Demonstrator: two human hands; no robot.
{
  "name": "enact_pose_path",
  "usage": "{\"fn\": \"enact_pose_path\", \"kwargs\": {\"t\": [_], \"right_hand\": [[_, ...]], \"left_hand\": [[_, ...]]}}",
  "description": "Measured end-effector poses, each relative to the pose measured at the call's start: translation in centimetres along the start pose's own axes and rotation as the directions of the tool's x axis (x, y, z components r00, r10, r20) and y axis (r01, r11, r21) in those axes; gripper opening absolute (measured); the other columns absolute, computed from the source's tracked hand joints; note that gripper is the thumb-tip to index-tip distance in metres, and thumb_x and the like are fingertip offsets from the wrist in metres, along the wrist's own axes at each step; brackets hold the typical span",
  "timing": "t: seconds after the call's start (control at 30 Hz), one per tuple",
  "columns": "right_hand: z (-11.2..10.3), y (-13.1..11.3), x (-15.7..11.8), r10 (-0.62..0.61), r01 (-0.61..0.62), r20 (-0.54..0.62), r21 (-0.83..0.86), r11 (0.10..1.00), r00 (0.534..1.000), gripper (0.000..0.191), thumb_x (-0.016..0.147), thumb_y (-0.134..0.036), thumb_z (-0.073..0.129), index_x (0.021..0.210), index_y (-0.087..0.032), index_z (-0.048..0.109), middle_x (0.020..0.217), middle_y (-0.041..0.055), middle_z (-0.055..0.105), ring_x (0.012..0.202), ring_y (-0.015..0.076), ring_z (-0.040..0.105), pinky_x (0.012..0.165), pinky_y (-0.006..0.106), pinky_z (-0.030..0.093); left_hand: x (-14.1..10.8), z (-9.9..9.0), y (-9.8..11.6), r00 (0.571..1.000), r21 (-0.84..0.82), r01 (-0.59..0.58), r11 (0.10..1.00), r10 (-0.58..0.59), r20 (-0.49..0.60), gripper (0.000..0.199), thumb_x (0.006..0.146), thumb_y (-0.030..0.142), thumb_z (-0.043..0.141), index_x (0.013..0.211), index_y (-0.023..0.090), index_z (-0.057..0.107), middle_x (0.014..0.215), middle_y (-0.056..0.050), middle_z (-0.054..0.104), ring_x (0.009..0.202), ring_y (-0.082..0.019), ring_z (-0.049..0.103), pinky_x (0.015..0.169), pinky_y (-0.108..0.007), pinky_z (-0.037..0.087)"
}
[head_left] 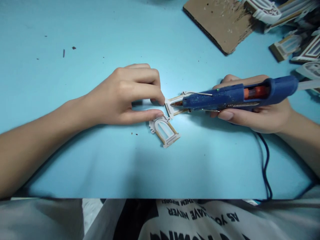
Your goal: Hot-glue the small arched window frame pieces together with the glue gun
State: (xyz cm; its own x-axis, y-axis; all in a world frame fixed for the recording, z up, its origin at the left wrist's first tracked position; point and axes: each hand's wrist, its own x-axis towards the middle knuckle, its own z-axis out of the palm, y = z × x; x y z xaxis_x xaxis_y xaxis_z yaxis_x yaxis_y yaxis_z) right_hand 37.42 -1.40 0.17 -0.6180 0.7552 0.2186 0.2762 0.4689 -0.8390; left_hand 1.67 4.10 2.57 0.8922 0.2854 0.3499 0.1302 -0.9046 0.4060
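Right hand (pixel 252 118) grips hot glue gun (pixel 220 96); its nozzle (pixel 176 103) nears miniature window frame (pixel 169 107) pinched by left hand (pixel 122 95): fingertip burn risk from hot nozzle.

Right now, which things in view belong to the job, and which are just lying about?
Part of the job:
- left hand on a small white frame, thumb by an arched frame
- right hand holding a blue hot glue gun

Lying about:
- corrugated cardboard sheet
- other frames
- dark specks

There are one left hand (pixel 120 95), one right hand (pixel 252 120), one hot glue gun (pixel 220 96), one cardboard sheet (pixel 217 23) and two window frames (pixel 164 131) between the hands.
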Motion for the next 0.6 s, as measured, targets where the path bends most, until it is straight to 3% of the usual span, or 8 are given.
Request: {"fn": "enact_pose_path", "kwargs": {"t": [0.37,0.6], "right_hand": [[0.21,0.18,0.02,-0.008,0.008,-0.005,-0.008,1.0,1.0,0.036,0.108,-0.054,0.079,0.09,-0.024,0.071,0.082,0.0037,0.072,0.073,0.0174,0.064,0.063,0.036,0.049],[0.02,0.08,-0.05,-0.016,0.016,-0.008,-0.017,1.0,1.0,0.032,0.108,-0.05,0.079,0.091,-0.024,0.071,0.081,0.0036,0.071,0.073,0.0176,0.062,0.063,0.036,0.048]], "left_hand": [[-0.05,0.15,0.03,0.999,-0.01,0.049,0.999,-0.048,0.016,0.021,0.107,0.044,0.074,0.113,0.025,0.083,0.099,-0.008,0.079,0.086,-0.018,0.068,0.078,-0.036,0.057],[-0.18,0.06,0.65,0.968,-0.025,0.245,0.969,-0.242,0.07,0.031,0.11,0.053,0.061,0.108,0.033,0.084,0.101,-0.007,0.081,0.093,-0.022,0.076,0.088,-0.037,0.06]]}}
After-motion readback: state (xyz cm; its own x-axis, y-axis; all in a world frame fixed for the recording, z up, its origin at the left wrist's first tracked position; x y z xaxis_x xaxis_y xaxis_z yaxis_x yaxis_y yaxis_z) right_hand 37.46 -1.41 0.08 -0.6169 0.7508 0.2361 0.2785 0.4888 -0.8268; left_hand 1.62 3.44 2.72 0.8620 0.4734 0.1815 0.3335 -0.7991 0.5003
